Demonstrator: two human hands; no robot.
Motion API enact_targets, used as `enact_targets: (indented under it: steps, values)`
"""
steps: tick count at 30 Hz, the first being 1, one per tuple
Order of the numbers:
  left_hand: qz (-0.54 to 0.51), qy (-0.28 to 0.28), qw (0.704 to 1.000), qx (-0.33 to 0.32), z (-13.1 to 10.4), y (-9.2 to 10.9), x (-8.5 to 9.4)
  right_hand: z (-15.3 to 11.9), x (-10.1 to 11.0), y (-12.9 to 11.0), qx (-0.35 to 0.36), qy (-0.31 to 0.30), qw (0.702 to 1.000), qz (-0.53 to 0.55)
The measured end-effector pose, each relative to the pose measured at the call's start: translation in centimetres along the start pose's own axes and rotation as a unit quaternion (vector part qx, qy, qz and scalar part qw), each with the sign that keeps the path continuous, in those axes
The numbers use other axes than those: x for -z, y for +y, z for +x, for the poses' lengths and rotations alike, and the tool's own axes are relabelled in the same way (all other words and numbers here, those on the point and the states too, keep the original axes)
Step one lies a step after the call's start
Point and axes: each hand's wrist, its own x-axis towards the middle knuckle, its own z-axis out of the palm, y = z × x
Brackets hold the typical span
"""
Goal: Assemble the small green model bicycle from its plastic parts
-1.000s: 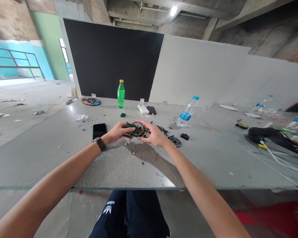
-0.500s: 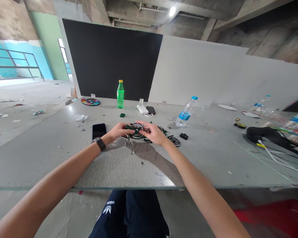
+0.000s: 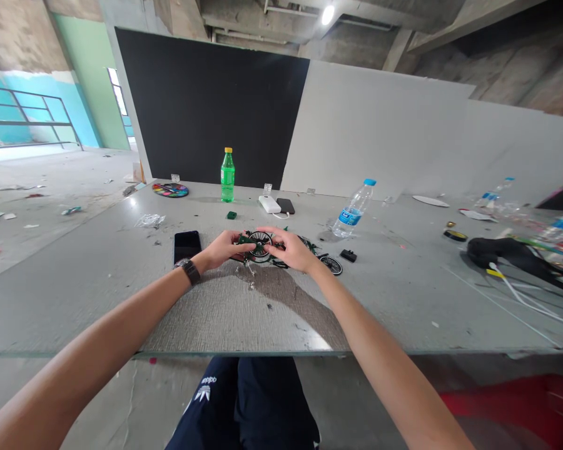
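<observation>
Between my two hands is a small spoked wheel (image 3: 259,245) with a black rim, held just above the table. My left hand (image 3: 223,249) pinches a dark green part beside the wheel, its thumb reaching the wheel's left side. From the other side, my right hand (image 3: 293,249) grips the wheel's edge between thumb and fingers. Green and black model bicycle parts (image 3: 309,244) lie behind and right of my right hand, partly hidden by it. A second spoked wheel (image 3: 331,265) rests on the table to the right. Small clear bits (image 3: 251,285) lie below the hands.
A black phone (image 3: 186,245) lies by my left wrist. Behind are a green bottle (image 3: 228,178), a small green block (image 3: 231,215), a white power bank (image 3: 269,204) and a paint palette (image 3: 170,190). To the right are a tilted water bottle (image 3: 351,212), a black block (image 3: 348,255) and tape (image 3: 455,235).
Both hands stay on the wheel with almost the same grip. The wheel looks turned slightly, and the camera view has shifted a little.
</observation>
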Motion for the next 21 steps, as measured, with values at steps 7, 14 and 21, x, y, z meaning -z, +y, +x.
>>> enact_targets:
  steps: [7,14,21]
  values:
    - [-0.029,-0.011,1.0,-0.001,0.25,-0.81,0.08,-0.03,0.25,0.15,-0.011,-0.001,1.0,0.015]
    - [-0.014,-0.001,1.0,0.013,0.48,-1.11,0.17,-0.01,0.2,0.31,-0.029,-0.011,0.998,0.052]
    - [-0.022,0.002,1.0,0.008,0.45,-0.91,0.08,0.1,0.08,0.3,-0.061,-0.001,0.995,0.078]
